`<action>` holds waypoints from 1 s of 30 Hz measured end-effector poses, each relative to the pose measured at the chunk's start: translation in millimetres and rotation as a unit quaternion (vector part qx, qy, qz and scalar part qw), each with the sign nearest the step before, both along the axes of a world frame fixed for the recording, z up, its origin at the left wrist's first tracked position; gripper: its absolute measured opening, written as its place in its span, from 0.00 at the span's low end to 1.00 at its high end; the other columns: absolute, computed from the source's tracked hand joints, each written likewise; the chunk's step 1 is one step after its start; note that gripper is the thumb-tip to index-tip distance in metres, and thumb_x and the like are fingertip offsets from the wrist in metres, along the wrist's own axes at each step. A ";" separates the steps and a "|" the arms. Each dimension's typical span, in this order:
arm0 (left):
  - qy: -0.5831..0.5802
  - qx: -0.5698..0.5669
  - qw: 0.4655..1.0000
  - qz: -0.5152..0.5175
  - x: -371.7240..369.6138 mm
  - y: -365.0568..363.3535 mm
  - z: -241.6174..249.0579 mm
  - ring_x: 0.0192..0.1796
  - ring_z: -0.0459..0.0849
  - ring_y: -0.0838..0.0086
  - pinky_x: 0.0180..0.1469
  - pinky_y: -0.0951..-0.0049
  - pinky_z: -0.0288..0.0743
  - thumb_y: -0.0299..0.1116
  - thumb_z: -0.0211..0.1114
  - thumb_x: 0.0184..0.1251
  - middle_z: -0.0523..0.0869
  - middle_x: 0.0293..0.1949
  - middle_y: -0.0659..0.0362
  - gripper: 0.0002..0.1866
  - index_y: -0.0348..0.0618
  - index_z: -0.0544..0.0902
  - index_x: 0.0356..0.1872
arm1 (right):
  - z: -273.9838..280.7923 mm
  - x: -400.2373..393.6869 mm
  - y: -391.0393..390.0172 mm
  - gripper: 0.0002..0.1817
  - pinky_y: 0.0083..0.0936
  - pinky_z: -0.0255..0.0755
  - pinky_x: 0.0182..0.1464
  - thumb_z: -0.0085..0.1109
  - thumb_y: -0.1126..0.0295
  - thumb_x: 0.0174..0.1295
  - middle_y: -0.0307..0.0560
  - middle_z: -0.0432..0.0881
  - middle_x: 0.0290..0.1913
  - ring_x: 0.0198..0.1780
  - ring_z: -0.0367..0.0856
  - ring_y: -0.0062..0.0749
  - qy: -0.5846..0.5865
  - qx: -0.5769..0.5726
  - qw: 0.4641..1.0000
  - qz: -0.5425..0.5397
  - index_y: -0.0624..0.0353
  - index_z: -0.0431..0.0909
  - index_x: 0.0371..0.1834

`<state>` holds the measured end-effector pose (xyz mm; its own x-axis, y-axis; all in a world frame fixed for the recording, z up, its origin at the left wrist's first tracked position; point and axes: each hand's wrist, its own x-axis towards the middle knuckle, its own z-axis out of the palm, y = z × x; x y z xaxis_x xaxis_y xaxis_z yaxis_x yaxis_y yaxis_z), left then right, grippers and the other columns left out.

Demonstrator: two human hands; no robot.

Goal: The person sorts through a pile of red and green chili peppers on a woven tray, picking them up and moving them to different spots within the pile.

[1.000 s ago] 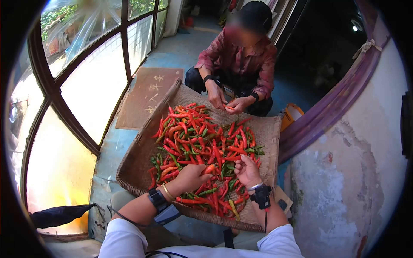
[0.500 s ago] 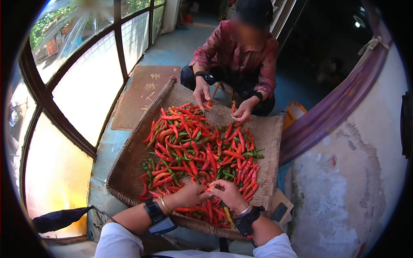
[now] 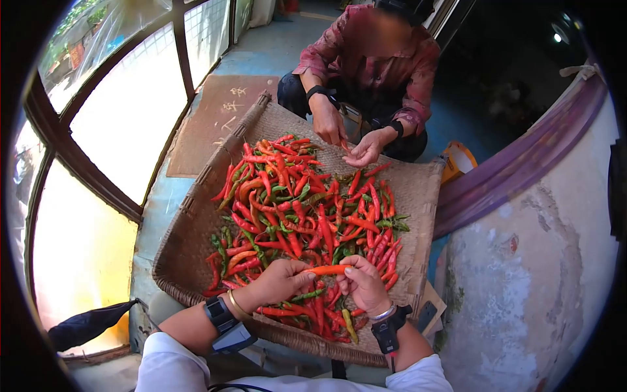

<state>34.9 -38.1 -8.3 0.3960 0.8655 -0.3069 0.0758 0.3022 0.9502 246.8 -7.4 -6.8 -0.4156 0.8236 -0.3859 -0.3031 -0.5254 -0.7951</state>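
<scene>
An orange-red chili pepper (image 3: pixel 328 270) stretches between my two hands, above the near part of a woven basket tray (image 3: pixel 418 261). My left hand (image 3: pixel 282 282) pinches its left end, thumb against fingers. Its right end sits in the closed fingers of my right hand (image 3: pixel 362 284). Beneath and beyond my hands lies a heap of red and green chili peppers (image 3: pixel 297 219). A yellowish-green pepper (image 3: pixel 350 325) rests below my right hand, near the tray's front edge.
Across the tray a person (image 3: pixel 372 72) crouches, both hands together over its far edge around something small and red. Glass windows (image 3: pixel 117 137) line the left, a worn wall (image 3: pixel 516 287) the right. A yellow bucket (image 3: pixel 458 161) stands behind the tray's right corner.
The chili pepper, mostly covered by my fingers before, now shows lengthwise between my hands, which have moved slightly apart. The other person's hands have come together. My view has shifted a little.
</scene>
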 end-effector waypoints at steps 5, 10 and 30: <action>-0.002 -0.027 0.999 -0.016 -1.9 3.2 4.8 0.22 0.70 0.87 0.24 0.85 0.65 0.36 0.53 0.66 0.74 0.18 0.68 0.12 0.37 0.78 0.35 | 1.0 -1.3 -2.6 0.10 0.14 0.67 0.22 0.51 0.71 0.59 0.40 0.76 0.25 0.22 0.72 0.19 -0.049 0.014 0.997 0.053 0.60 0.71 0.43; 0.008 -0.011 1.000 0.002 -8.7 10.6 18.4 0.22 0.71 0.87 0.25 0.85 0.67 0.35 0.53 0.65 0.74 0.18 0.68 0.11 0.37 0.78 0.37 | 0.6 14.6 9.5 0.12 0.15 0.68 0.23 0.51 0.68 0.60 0.39 0.75 0.24 0.23 0.72 0.19 -0.031 -0.008 0.997 0.064 0.60 0.73 0.44; 0.579 0.349 0.731 0.089 -42.7 35.1 -1.4 0.49 0.69 0.60 0.48 0.66 0.68 0.35 0.68 0.41 0.70 0.48 0.52 0.24 0.42 0.73 0.43 | -10.2 13.0 8.9 0.13 0.21 0.66 0.26 0.46 0.70 0.61 0.44 0.78 0.29 0.25 0.73 0.24 0.093 -0.077 0.989 -0.081 0.58 0.68 0.49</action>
<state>-7.8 -3.1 -9.7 0.0826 0.9774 0.1947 0.9705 -0.1232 0.2071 259.8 1.5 -17.1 -0.3577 0.8233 -0.4407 -0.5272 -0.5676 -0.6324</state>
